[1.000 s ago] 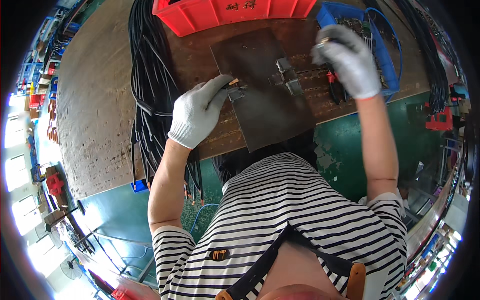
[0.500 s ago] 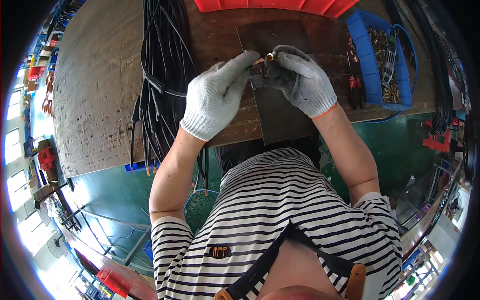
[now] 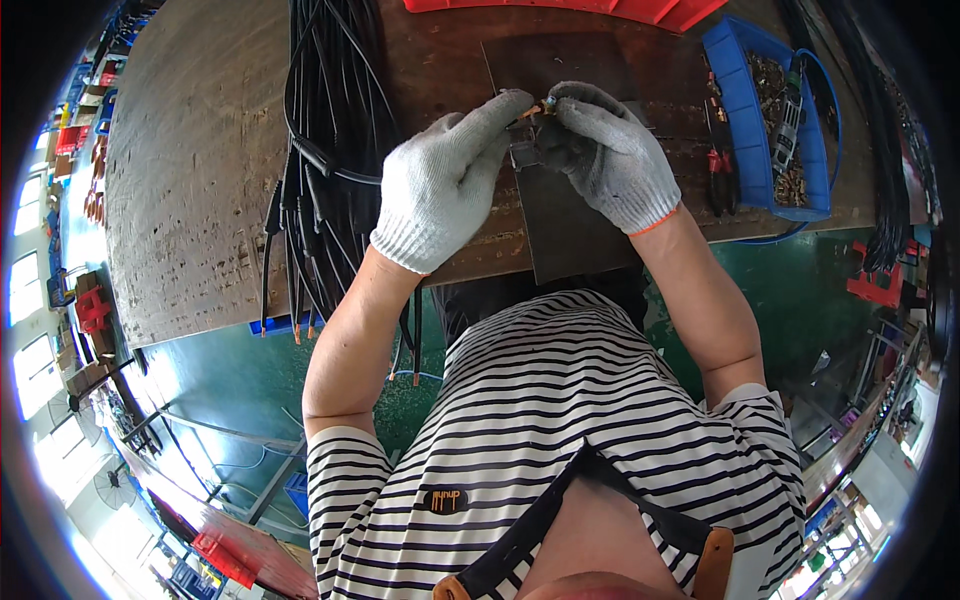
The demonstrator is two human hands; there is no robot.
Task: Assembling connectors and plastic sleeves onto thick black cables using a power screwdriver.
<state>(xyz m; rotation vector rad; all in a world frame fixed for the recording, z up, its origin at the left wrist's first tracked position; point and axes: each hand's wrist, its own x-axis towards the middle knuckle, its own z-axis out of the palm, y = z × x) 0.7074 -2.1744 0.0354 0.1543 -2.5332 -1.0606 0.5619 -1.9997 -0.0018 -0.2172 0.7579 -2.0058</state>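
Observation:
Gloved in white, my left hand point(image 3: 440, 188) is closed around a black cable whose bare copper end point(image 3: 529, 114) sticks out at the fingertips. The cable point(image 3: 358, 178) runs out toward the bundle of black cables point(image 3: 335, 110) on the left. My right hand point(image 3: 618, 155), in a matching glove with dark, soiled fingers, pinches a small brass-coloured terminal point(image 3: 549, 104). The copper end meets the terminal; how far it sits inside cannot be made out. Below the fingertips, a small dark metal block point(image 3: 524, 155) shows at the edge of a dark plate point(image 3: 560, 235).
To the right stands a blue bin point(image 3: 740, 110) of small brass parts, with a grey-green tool point(image 3: 787, 125) and its blue hose lying across it. Red-handled pliers point(image 3: 719, 165) lie beside the bin. A red bin point(image 3: 570, 8) sits at the far edge of the wooden table point(image 3: 200, 200).
The copper end and the brass terminal, slightly apart before, have come together. My left hand has moved a little right and up, and the terminal has turned in my right fingers.

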